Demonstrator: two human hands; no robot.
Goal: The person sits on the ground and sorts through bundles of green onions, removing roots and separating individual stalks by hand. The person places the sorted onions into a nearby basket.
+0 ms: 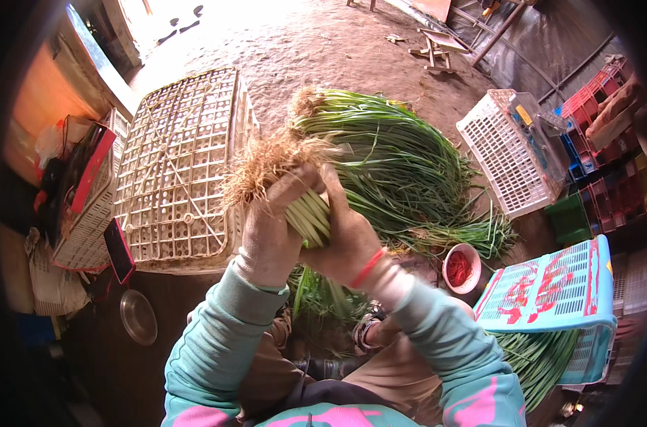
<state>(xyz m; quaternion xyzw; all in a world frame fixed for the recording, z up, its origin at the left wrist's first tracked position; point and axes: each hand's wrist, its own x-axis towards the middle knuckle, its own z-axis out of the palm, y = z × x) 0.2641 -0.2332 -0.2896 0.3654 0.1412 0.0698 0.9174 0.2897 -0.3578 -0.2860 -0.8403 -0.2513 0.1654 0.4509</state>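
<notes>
My left hand and my right hand, both in dirty knit gloves, are wrapped around a bunch of scallion-like green stalks. Its brown, matted roots point up and away from me, and its leaf ends hang below my hands. A red band circles my right wrist. Just beyond the bunch lies a large heap of the same rooted greens on the dirt floor. More green leaves lie between my feet. To my right is a small pale bowl with red ties inside.
An upturned, dirty plastic crate stands at left, with a phone at its near corner and a metal bowl below. At right, a light-blue basket on its side holds greens. Beyond are a white crate and a wooden stool.
</notes>
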